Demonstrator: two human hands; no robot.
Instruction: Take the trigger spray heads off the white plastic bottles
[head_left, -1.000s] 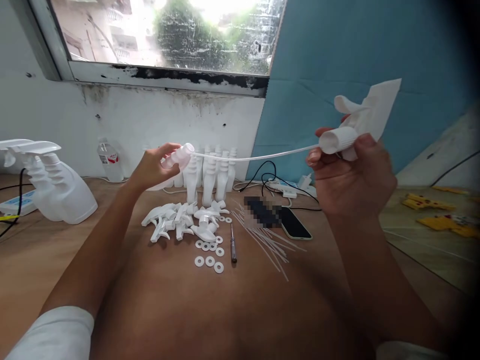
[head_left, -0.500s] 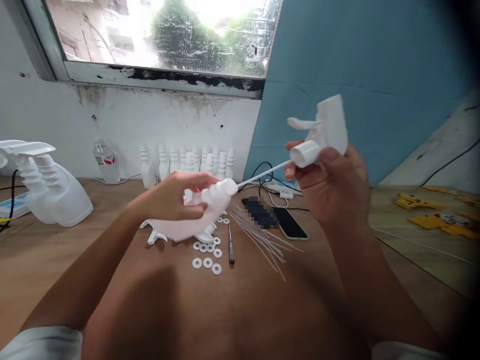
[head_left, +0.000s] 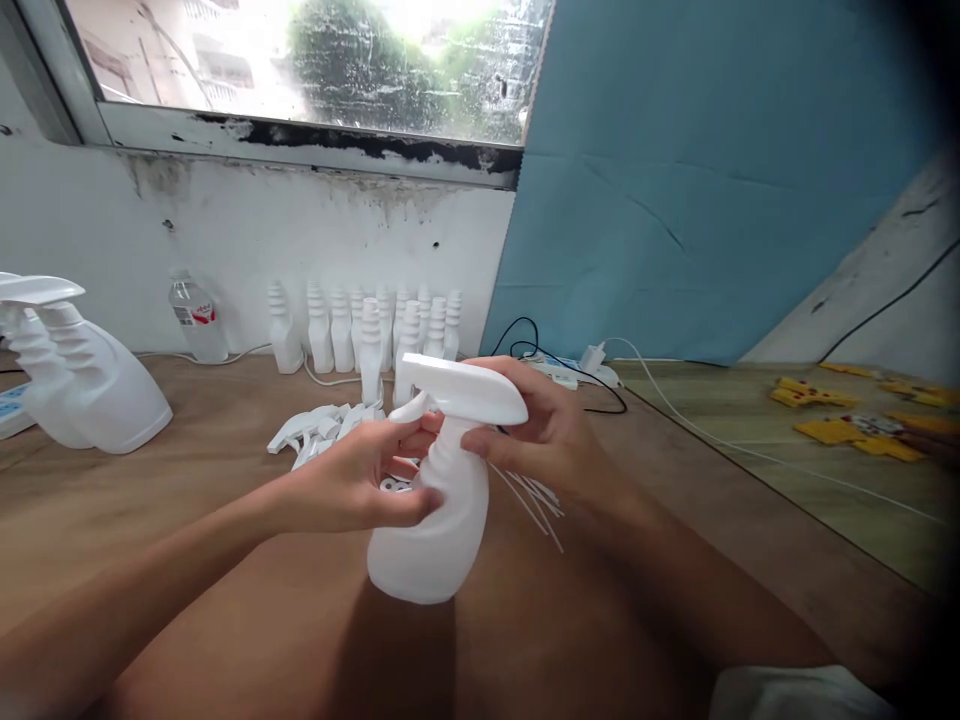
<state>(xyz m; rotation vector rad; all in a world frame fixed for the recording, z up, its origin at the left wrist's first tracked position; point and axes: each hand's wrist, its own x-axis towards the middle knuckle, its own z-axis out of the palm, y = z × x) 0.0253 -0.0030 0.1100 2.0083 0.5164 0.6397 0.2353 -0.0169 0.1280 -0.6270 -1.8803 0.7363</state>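
A white spray bottle (head_left: 439, 535) is held nearly upright above the table, tilted a little. My left hand (head_left: 375, 475) wraps round its body and ribbed neck from the left. On top of the neck sits a white trigger sprayer (head_left: 469, 388), its nozzle pointing left. My right hand (head_left: 544, 430) grips this sprayer head from the right, thumb in front at the neck. The cap collar and the thin tube are hidden from view. Behind my left hand lie loose white trigger sprayers (head_left: 319, 430), and a few white washers (head_left: 395, 484) show between hand and bottle.
Several white bottles (head_left: 367, 345) stand along the wall. Spray bottles (head_left: 112, 385) with heads fitted stand at the left, near a labelled plastic bottle (head_left: 196, 315). Thin white tubes (head_left: 532, 495) lie behind the right hand. A cable (head_left: 720, 460) and yellow pieces (head_left: 862, 435) are at the right.
The sprayer head has come down from the upper right onto the bottle's neck, its tube no longer visible. The bottle has turned from lying tilted to nearly upright, and both hands are closer together.
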